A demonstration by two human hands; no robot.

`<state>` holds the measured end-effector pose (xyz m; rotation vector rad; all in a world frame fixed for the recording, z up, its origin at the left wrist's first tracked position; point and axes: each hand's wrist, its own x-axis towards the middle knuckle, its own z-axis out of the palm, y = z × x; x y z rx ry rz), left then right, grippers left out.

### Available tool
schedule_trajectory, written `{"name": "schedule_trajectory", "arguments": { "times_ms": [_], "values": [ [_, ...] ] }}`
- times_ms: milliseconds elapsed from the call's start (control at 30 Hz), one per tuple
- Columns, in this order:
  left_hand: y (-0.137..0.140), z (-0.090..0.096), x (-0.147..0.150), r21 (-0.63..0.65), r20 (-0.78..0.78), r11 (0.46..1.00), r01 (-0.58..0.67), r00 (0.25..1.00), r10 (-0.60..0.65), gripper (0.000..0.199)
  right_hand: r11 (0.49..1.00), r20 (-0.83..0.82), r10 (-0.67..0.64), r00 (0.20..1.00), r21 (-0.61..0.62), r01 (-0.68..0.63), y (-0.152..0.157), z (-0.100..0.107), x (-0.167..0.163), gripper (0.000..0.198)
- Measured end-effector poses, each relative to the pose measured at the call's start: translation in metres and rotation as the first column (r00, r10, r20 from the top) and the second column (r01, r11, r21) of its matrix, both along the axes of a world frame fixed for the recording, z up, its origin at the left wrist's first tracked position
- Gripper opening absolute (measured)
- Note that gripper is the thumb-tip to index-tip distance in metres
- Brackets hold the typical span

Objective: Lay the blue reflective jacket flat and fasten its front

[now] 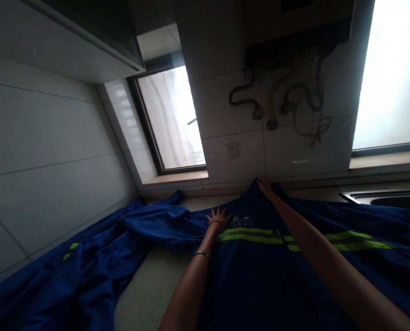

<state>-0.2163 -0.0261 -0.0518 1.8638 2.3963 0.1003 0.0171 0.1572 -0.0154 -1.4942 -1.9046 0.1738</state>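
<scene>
Blue jacket (253,262) beside sink (351,197)

Count one left hand (218,219), one right hand (265,187), one blue garment (253,276) spread over the countertop (153,280), blue cloth (70,276) by its left edge, impossible to number; one sink (355,197) near the back edge, two windows (170,119), one socket (231,150), one yellow hose (271,99).

I see remotely: right hand (265,187), right forearm (315,241) bare | left hand (219,220) bare | left forearm (189,287): thin, shiny bangle (202,253)
</scene>
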Motion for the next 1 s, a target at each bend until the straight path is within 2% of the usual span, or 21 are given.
{"name": "schedule_trajectory", "arguments": {
  "times_ms": [67,167,233,333,400,500,567,667,833,900,1000],
  "values": [
    [0.001,-0.001,-0.001,0.005,0.004,1.000,0.006,1.000,-0.006,0.067,1.000,0.042,0.017,0.999,-0.019,-0.017,-0.006,0.000,0.001,0.043],
    [0.003,-0.003,-0.002,0.002,0.001,1.000,-0.001,1.000,0.001,0.063,0.999,0.098,0.024,0.995,-0.029,-0.021,-0.028,-0.011,-0.003,0.047],
    [0.004,-0.005,-0.002,0.008,0.003,1.000,-0.014,1.000,0.014,0.061,1.000,0.144,0.019,0.989,0.018,-0.022,-0.050,-0.021,-0.010,0.051],
    [0.004,-0.006,-0.002,0.015,0.000,1.000,-0.026,1.000,0.026,0.059,0.997,0.320,-0.027,0.947,0.071,0.005,-0.087,-0.034,-0.021,0.060],
    [0.003,-0.005,-0.001,0.012,-0.002,0.999,-0.032,0.999,0.032,0.059,0.997,0.444,-0.053,0.894,-0.023,0.071,-0.109,-0.042,-0.025,0.073],
    [0.001,-0.001,0.001,-0.001,-0.004,0.999,-0.050,0.999,0.050,0.059,0.963,0.488,-0.016,0.873,-0.229,0.146,-0.129,-0.053,-0.022,0.084],
    [0.000,0.000,0.002,-0.008,-0.010,0.998,-0.059,0.998,0.059,0.058,0.955,0.465,0.008,0.885,-0.266,0.131,-0.133,-0.058,-0.016,0.084],
    [-0.001,0.002,0.002,-0.009,-0.017,0.999,-0.053,0.998,0.053,0.059,0.970,0.440,0.037,0.897,-0.230,0.073,-0.132,-0.060,-0.005,0.080],
    [0.001,0.001,0.002,-0.011,-0.036,0.998,-0.054,0.998,0.054,0.059,0.989,0.400,0.115,0.909,-0.130,-0.068,-0.121,-0.050,0.018,0.049],
    [0.002,0.000,0.001,-0.001,-0.042,0.999,-0.052,0.998,0.052,0.059,0.992,0.398,0.107,0.911,-0.108,-0.069,-0.115,-0.046,0.030,0.042],
    [0.002,-0.001,0.000,0.014,-0.029,0.999,-0.038,0.999,0.038,0.059,0.996,0.401,0.062,0.914,-0.081,-0.032,-0.107,-0.045,0.049,0.040]
  ]
}}
